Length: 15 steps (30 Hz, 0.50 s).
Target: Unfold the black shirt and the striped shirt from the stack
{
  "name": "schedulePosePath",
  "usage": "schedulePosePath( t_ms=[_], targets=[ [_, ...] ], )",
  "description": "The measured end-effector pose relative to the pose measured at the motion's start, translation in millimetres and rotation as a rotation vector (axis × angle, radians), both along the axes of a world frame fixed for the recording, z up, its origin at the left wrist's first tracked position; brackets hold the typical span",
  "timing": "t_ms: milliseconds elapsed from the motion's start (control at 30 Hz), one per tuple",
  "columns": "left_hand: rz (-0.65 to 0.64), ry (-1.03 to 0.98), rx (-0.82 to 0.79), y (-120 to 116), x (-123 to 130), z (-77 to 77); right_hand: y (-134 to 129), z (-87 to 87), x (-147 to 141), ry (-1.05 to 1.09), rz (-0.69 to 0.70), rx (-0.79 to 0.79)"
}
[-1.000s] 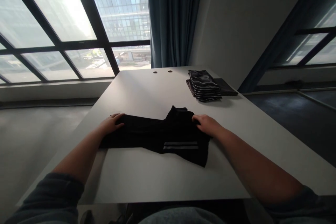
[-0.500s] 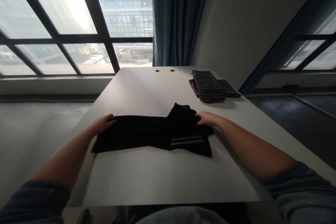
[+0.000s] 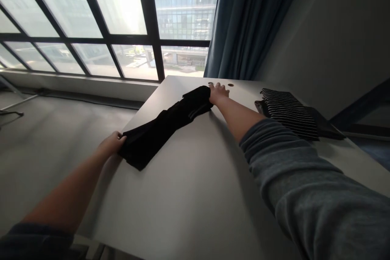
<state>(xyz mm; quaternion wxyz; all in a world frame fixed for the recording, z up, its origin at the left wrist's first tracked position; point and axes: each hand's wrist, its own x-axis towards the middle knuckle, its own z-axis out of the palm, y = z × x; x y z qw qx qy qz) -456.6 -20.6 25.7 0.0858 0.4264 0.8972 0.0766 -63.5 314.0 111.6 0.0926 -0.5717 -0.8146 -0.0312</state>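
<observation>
A long black garment (image 3: 164, 124) with grey stripes stretches diagonally over the white table (image 3: 195, 195), from the near left edge toward the far side. Its exact kind is hard to make out. My left hand (image 3: 113, 143) pinches its near left end, at the table's left edge. At the far end my right hand (image 3: 218, 92) grips the other end between thumb and palm, with the other fingers partly spread. The garment appears pulled taut between my hands.
A black-and-white striped folded cloth (image 3: 289, 113) lies on a dark folded item (image 3: 327, 124) at the table's right. Near the back edge is a round table hole (image 3: 230, 85). Behind stand large windows (image 3: 183, 4) and a blue curtain (image 3: 250, 24).
My right hand has moved to the far side, bringing that end of the garment along, so it now lies diagonally and narrower. The left hand still holds the left end. The view has turned left.
</observation>
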Motion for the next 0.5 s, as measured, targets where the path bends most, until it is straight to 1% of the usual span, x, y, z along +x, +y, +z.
schedulePosePath(
  t_ms=[67, 100, 167, 233, 300, 333, 400, 500],
  targets=[
    [-0.055, 0.125, 0.057, -6.6, 10.9, -10.5, 2.2, -16.3, -39.8, -0.007, 0.039, -0.043],
    [-0.107, 0.178, 0.089, -9.8, 17.9, -15.6, -1.2, -29.0, -57.4, -0.017, 0.079, -0.068],
    [-0.206, 0.212, 0.121, -14.8, 32.4, -24.2, -14.1, -60.0, -87.1, -0.040, 0.201, -0.129],
    [-0.249, 0.212, 0.129, -17.5, 44.6, -29.9, -29.8, -91.5, -108.6, -0.047, 0.328, -0.203],
    [-0.232, 0.221, 0.130, -17.7, 53.4, -33.0, -41.3, -116.5, -121.8, -0.034, 0.397, -0.261],
    [-0.211, 0.225, 0.130, -17.3, 57.3, -33.9, -44.1, -125.2, -125.7, -0.024, 0.403, -0.278],
    [-0.195, 0.210, 0.131, -16.1, 66.7, -34.7, -43.9, -135.1, -129.5, -0.003, 0.357, -0.290],
    [-0.265, 0.160, 0.136, -16.0, 91.1, -35.4, -37.1, -136.4, -129.6, 0.047, 0.175, -0.259]
  ],
)
